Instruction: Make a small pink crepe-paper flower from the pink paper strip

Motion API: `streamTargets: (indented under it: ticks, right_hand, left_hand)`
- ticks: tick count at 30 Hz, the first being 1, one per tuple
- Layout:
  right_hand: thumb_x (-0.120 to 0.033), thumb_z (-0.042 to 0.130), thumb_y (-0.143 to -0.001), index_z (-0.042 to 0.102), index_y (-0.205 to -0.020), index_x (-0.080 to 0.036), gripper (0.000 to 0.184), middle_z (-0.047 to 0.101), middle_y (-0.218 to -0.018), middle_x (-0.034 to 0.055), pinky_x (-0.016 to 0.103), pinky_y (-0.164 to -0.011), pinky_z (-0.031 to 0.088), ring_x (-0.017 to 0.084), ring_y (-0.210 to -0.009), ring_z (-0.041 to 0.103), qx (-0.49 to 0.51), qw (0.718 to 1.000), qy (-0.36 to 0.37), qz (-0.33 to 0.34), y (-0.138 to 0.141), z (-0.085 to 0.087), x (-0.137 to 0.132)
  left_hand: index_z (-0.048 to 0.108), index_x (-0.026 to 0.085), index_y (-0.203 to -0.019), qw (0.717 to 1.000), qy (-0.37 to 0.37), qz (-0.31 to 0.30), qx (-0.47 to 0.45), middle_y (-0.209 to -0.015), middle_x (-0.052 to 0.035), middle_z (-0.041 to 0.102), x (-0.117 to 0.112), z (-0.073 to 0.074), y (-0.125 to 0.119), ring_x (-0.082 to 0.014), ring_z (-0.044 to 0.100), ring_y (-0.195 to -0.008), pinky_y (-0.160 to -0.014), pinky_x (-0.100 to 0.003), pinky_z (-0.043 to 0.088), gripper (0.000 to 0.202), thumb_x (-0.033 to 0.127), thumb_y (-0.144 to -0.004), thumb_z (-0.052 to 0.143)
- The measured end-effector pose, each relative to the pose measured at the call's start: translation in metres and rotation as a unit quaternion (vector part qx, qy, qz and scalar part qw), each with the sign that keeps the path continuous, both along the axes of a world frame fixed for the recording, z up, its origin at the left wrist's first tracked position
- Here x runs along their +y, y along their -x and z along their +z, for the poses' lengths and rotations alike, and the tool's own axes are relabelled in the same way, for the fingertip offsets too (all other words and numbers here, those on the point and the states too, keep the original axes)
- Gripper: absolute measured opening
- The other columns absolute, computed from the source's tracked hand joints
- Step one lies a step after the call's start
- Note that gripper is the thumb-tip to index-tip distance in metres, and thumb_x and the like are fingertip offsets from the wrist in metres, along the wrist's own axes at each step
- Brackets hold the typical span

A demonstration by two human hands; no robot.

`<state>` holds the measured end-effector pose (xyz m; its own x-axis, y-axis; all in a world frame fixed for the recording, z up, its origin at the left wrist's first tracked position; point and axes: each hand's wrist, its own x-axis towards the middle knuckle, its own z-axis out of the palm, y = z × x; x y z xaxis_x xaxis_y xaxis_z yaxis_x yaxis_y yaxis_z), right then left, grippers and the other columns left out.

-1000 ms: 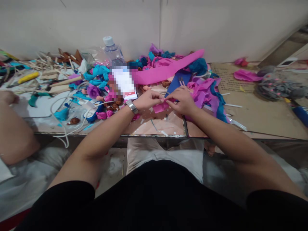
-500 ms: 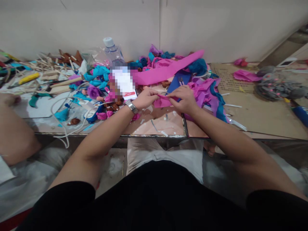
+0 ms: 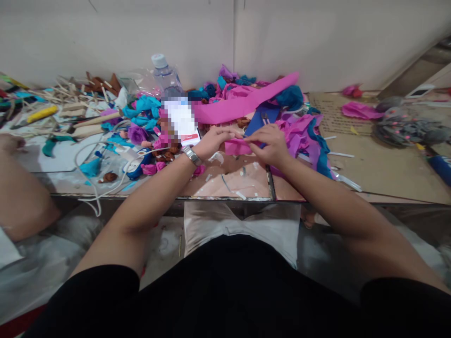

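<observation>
A small piece of pink crepe paper (image 3: 237, 147) is stretched between my two hands, just above the table. My left hand (image 3: 213, 142), with a metal watch at the wrist, pinches its left end. At the upper right edge my right hand (image 3: 270, 143) grips the same paper between thumb and fingers. A slim tool with metal tips (image 3: 265, 118) sticks up behind my right fingers; whether the hand holds it I cannot tell. Behind the hands lies a long pink paper strip (image 3: 232, 111), with a blue sheet (image 3: 260, 117) below it.
Left stand a clear bottle (image 3: 167, 77), a lit phone (image 3: 183, 123), a white cable (image 3: 96, 188) and crumpled paper flowers (image 3: 137, 134). Purple and teal paper (image 3: 299, 134) heaps at right, beside cardboard (image 3: 366, 169) bearing a grey bundle (image 3: 405, 126). Another person's arm (image 3: 24, 188) rests far left.
The pink paper between my hands now hangs flatter, and my left fingers have straightened and shifted slightly along its top edge. My right hand has barely moved.
</observation>
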<state>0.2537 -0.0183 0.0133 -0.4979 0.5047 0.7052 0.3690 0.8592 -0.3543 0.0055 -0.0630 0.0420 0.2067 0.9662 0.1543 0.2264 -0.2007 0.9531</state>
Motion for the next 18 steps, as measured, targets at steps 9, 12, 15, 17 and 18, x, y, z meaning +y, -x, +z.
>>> streamTargets:
  ticks: [9,12,15,17,18]
  right_hand:
    - [-0.045,0.067,-0.103,0.088,-0.101,-0.032,0.025,0.086,-0.098,0.004,0.055,-0.11,0.045,0.027,-0.098,0.074,-0.03,0.999,0.014,0.02,0.0015,-0.0036,-0.0007]
    - [-0.05,0.066,-0.105,0.088,-0.103,-0.031,0.029,0.087,-0.099,0.0045,0.056,-0.11,0.044,0.028,-0.098,0.074,-0.048,0.998,0.024,0.018,0.0015,-0.0021,-0.0024]
    - [-0.055,0.065,-0.107,0.087,-0.105,-0.03,0.034,0.087,-0.101,0.0061,0.056,-0.108,0.044,0.029,-0.099,0.074,-0.057,0.998,0.024,0.021,0.0015,0.0002,-0.0045]
    - [-0.056,0.064,-0.107,0.087,-0.106,-0.03,0.035,0.088,-0.102,0.0067,0.056,-0.108,0.044,0.029,-0.099,0.073,-0.061,0.998,0.02,0.024,0.0015,0.0014,-0.0058]
    - [-0.056,0.064,-0.107,0.087,-0.107,-0.03,0.035,0.088,-0.101,0.0066,0.056,-0.108,0.043,0.029,-0.099,0.073,-0.064,0.998,0.018,0.024,0.0017,0.0017,-0.0064]
  left_hand:
    - [0.089,0.013,-0.102,0.997,-0.018,-0.028,0.064,-0.098,-0.0107,0.085,0.0012,-0.004,-0.001,-0.0177,0.071,-0.085,-0.083,-0.031,0.055,0.048,0.057,-0.083,0.089]
    - [0.088,0.012,-0.099,0.995,-0.016,-0.032,0.097,-0.09,-0.0088,0.083,-0.0023,-0.0007,-0.0023,-0.0155,0.066,-0.078,-0.075,-0.028,0.052,0.049,0.058,-0.083,0.088]
    - [0.089,0.013,-0.098,0.993,-0.019,-0.032,0.115,-0.09,-0.0086,0.082,-0.0026,0.0001,-0.0015,-0.0156,0.066,-0.079,-0.074,-0.028,0.05,0.048,0.059,-0.084,0.087]
    - [0.088,0.013,-0.096,0.991,-0.017,-0.036,0.125,-0.09,-0.0076,0.082,-0.0011,-0.0019,0.0,-0.0152,0.065,-0.079,-0.074,-0.028,0.049,0.049,0.061,-0.085,0.085]
    - [0.088,0.013,-0.095,0.991,-0.014,-0.039,0.128,-0.088,-0.0068,0.081,-0.0003,-0.0033,0.0007,-0.0148,0.064,-0.078,-0.073,-0.027,0.048,0.05,0.062,-0.086,0.084]
